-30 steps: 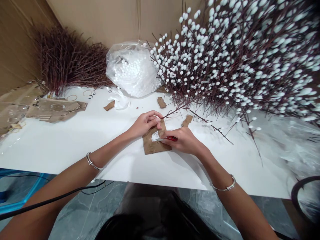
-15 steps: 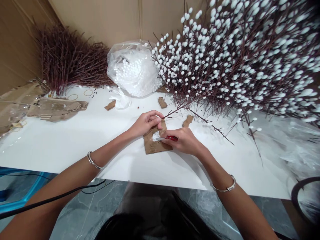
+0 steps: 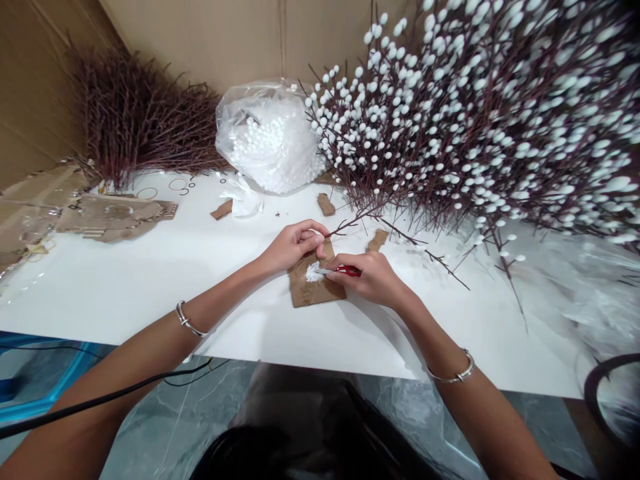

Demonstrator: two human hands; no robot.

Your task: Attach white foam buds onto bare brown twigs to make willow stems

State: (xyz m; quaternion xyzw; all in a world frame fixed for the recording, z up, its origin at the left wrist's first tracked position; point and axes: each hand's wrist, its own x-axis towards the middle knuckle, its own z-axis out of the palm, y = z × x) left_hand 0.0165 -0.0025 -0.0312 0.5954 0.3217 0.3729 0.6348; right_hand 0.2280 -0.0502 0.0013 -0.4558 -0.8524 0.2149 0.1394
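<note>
My left hand (image 3: pixel 293 245) pinches a thin dark red twig (image 3: pixel 350 225) together with a small white foam bead, just above a brown cardboard scrap (image 3: pixel 313 290) on the white table (image 3: pixel 150 280). A dab of white glue (image 3: pixel 313 272) lies on the scrap. My right hand (image 3: pixel 373 279) grips a small red-handled tool (image 3: pixel 345 271) whose tip touches the glue. Both wrists wear silver bangles.
A clear bag of white foam beads (image 3: pixel 270 137) stands at the back. A large heap of beaded branches (image 3: pixel 475 113) fills the right. Bare dark twigs (image 3: pixel 135 113) pile at the back left, by flattened cardboard (image 3: pixel 105 217). Small cardboard scraps (image 3: pixel 325 203) lie about.
My right hand has shifted slightly up and left, keeping the tool's tip in the glue. The left hand stays put on the twig.
</note>
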